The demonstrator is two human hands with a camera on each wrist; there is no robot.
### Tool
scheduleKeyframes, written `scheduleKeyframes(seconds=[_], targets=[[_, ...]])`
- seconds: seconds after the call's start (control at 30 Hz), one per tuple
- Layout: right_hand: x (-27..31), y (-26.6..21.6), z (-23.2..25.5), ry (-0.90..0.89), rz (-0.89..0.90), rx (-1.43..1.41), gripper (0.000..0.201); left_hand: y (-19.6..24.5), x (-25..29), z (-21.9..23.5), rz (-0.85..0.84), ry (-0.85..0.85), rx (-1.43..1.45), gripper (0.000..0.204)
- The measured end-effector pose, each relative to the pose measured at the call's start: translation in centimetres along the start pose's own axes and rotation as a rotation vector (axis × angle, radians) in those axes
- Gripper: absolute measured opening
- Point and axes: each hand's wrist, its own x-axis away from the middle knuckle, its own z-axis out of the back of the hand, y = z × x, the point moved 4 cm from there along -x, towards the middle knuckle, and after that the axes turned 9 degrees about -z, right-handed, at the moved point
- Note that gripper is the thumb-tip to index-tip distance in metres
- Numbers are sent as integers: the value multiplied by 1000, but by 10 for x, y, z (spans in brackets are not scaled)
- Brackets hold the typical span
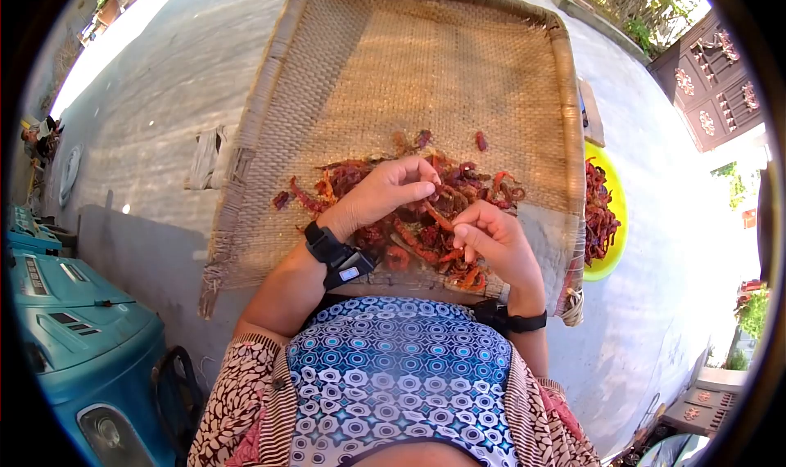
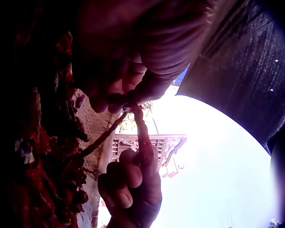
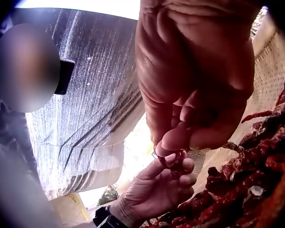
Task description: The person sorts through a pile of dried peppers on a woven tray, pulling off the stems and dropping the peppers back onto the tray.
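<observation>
Chilli (image 2: 143,137) stretched between my two hands — that is what I have just above the heap of dried chillies (image 1: 409,213) on the woven tray (image 1: 409,66). My left hand (image 1: 381,193) pinches its upper end between thumb and fingertips; my right hand (image 1: 491,238) has its fingers curled round the lower end. Both sets of fingers are clamped on that one pod, none lying slack.

To do this well, I judge the grip should sit close to the stalk end, so a short twist and pull snaps it clean rather than tearing the flesh. Working low over the tray lets seeds and bits drop back onto the weave. A yellow bowl (image 1: 612,258) with more chillies stands just beside the tray's right edge — within easy reach.
</observation>
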Motion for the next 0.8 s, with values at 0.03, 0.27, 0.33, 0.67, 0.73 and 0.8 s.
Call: scheduleKeyframes(seconds=[0.03, 0.27, 0.33, 0.67, 0.73, 0.8], targets=[[2, -1, -2, -36, -22, 47, 10, -1, -1, 0, -37, 6, -17, 14], [5, 1, -6, -107, 5, 175, 11, 1, 4, -5, 86, -44, 46, 15], [4, 1, -10, -140, -7, 218, 10, 1, 4, -9, 102, -40, 69, 17], [9, 0, 1, -76, -53, 29, 11, -6, -1, -11, 54, -33, 107, 23], [12, -1, 24, 81, 57, -45, 11, -8, -2, -11, 63, -51, 52, 21], [16, 1, 53, 225, 170, -165, 14, -11, -2, -6, 78, -22, 53, 20]])
